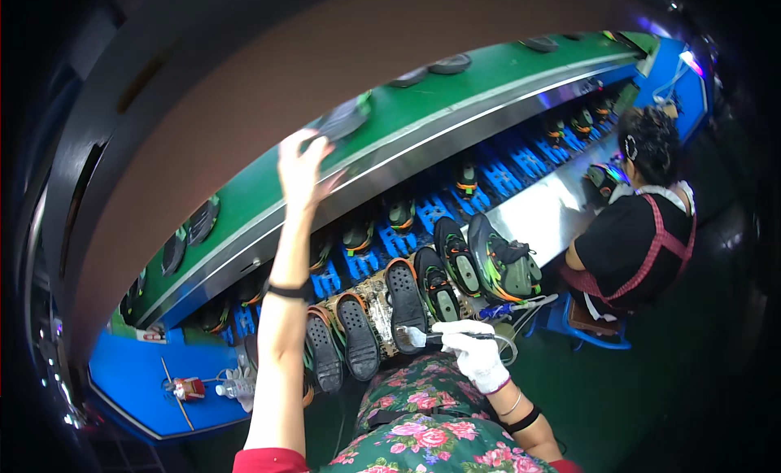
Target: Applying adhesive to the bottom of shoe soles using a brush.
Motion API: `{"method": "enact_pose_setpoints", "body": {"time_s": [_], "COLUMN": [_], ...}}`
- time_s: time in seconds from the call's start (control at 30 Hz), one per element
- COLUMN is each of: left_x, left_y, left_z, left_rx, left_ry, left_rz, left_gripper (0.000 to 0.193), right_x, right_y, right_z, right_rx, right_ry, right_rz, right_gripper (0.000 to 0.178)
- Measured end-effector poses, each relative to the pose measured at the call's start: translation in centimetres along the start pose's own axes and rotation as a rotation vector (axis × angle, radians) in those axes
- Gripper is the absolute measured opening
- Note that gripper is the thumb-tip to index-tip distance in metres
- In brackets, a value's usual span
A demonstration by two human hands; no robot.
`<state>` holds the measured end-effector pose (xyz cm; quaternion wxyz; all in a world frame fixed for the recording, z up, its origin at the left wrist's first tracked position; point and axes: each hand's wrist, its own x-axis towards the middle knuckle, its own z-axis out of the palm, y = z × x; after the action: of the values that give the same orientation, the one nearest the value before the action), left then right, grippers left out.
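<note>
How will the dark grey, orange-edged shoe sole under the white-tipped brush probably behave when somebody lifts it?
The sole would probably flex a little without flopping: its outline looks even. It may feel light for its size, as round holes dot its far end. Its long, flattish form makes rolling unlikely.

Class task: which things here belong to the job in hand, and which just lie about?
In the job:
right hand, holding a brush-like tool
dark sole at its tip
left hand
blurred shoe near it

Apparently just lying about:
clear bottle
red object on the blue table
</note>
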<state>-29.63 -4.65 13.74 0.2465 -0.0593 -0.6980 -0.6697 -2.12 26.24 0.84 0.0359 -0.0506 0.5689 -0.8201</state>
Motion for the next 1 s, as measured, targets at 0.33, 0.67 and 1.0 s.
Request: {"method": "enact_pose_setpoints", "body": {"time_s": [0.33,0.67,1.0], "left_x": [-13.8,-24.5,-36.1], "left_y": [7.3,-1.4,2.2], "left_z": [-16.9,-10.5,-0.9], "left_rx": [-0.098,-0.293,-1.324], "left_ry": [0.53,0.053,-0.157], "left_rz": [-0.014,-1.005,-1.185], "left_gripper": [0.043,0.046,0.118], "right_x": [2.0,4.1,4.8], "right_y": [-2.8,-5.9,-8.7], "right_z": [-1.7,6.2,6.7], "right_rx": [0.871,0.003,0.056], "right_ry": [-0.064,-0.279,-0.205], "right_rz": [0.255,-0.309,0.231], "right_gripper": [0.015,0.022,0.024]}}
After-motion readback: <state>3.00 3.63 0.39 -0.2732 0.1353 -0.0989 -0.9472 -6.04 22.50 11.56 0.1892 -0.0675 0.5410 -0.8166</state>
